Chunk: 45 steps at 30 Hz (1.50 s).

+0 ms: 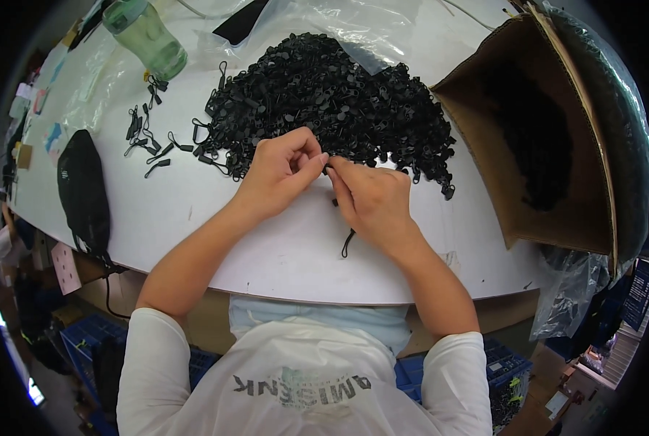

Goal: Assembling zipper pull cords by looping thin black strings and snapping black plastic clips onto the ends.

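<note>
Fingertip to fingertip, my left hand [283, 168] and my right hand [375, 198] meet over the table just in front of a big heap of small black zipper sliders [317, 94]. Both are closed in a pinch on a tiny black piece, mostly hidden by the fingers. From under my right hand a black cord zipper pull [348, 244] hangs or lies with its loop toward me; its upper part is covered. More loose cord zipper pulls [150, 138] are scattered left of the heap, some touching its edge.
A green translucent bottle [146, 40] stands at the back left. Nearer, a black pouch [84, 190] lies by the left edge of the white table [302, 265]. An open cardboard box [484, 123] with dark contents tips toward the table at right. Clear plastic bags [368, 33] lie behind the heap.
</note>
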Each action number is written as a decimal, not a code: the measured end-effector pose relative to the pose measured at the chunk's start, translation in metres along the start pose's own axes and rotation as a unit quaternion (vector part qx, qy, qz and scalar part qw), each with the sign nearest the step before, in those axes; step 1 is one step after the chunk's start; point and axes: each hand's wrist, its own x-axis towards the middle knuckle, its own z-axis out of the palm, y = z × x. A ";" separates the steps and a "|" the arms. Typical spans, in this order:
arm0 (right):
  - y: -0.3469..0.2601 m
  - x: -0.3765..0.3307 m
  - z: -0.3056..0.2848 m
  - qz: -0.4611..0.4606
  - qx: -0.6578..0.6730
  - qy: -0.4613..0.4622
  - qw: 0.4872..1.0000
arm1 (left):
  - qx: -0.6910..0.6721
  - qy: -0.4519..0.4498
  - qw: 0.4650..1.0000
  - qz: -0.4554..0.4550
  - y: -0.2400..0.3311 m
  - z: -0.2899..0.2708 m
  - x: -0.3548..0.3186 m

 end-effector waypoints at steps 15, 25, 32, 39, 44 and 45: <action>-0.009 -0.003 -0.003 0.001 -0.067 -0.072 0.995 | 0.090 -0.018 0.994 0.058 0.004 0.005 -0.009; -0.004 0.000 0.001 -0.051 0.013 0.046 0.998 | -0.124 -0.101 0.985 -0.071 -0.001 -0.001 -0.006; -0.002 -0.001 -0.009 -0.074 0.055 0.012 0.996 | -0.143 0.082 0.986 -0.015 0.008 -0.009 0.001; -0.001 0.000 -0.008 -0.006 0.103 0.056 0.993 | 0.009 0.013 0.999 -0.043 0.006 -0.005 -0.004; -0.003 0.002 -0.010 0.006 0.108 0.084 0.991 | -0.112 -0.033 0.993 -0.031 0.008 0.002 -0.004; -0.003 0.002 -0.009 0.004 0.107 0.084 0.991 | -0.154 -0.027 0.988 0.008 0.007 0.006 -0.004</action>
